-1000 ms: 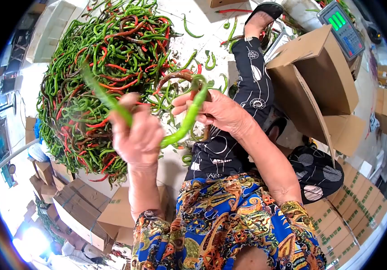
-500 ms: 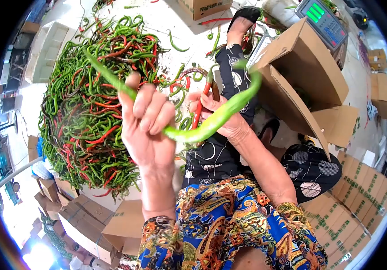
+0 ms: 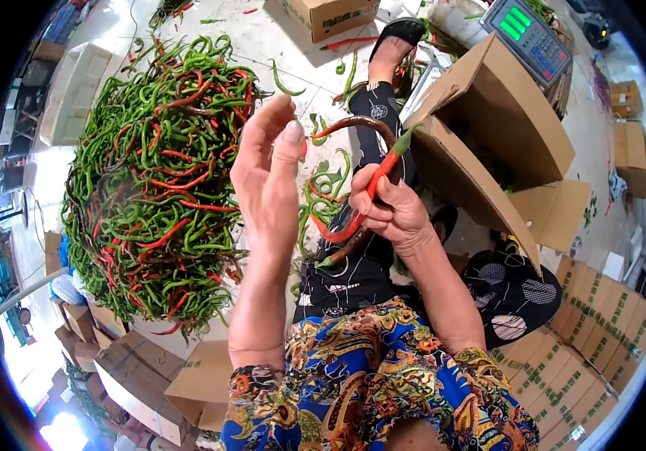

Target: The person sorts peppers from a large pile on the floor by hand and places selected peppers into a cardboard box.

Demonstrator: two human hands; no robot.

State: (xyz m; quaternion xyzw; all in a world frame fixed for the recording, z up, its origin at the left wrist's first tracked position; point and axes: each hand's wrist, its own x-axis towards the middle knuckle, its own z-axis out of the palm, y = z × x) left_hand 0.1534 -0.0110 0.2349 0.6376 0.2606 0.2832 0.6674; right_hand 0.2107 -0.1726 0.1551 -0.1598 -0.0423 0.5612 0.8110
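My right hand (image 3: 392, 209) is closed around a red chili pepper (image 3: 356, 219) with a green stem end and a long dark brown chili pepper (image 3: 354, 244), both curved. Their ends stick out above and below the fingers. To its left, my left hand (image 3: 269, 169) is raised with the thumb apart from bent fingers, and no pepper shows in it. A large heap of green, red and brownish chili peppers (image 3: 161, 188) lies on the floor beyond my left hand. Several loose green peppers (image 3: 328, 184) lie between the hands, near my leg.
An open cardboard box (image 3: 488, 161) stands on the right, beside a scale display (image 3: 527, 37) with green digits. Another carton (image 3: 334, 19) is at the top. A white foam box (image 3: 75, 94) sits left of the heap. Flattened cartons (image 3: 601, 323) lie at lower right.
The long green pepper has left my left hand, whose fingers have loosened. My right hand has shifted slightly right and down, bringing the red and dark brown peppers into clearer view.
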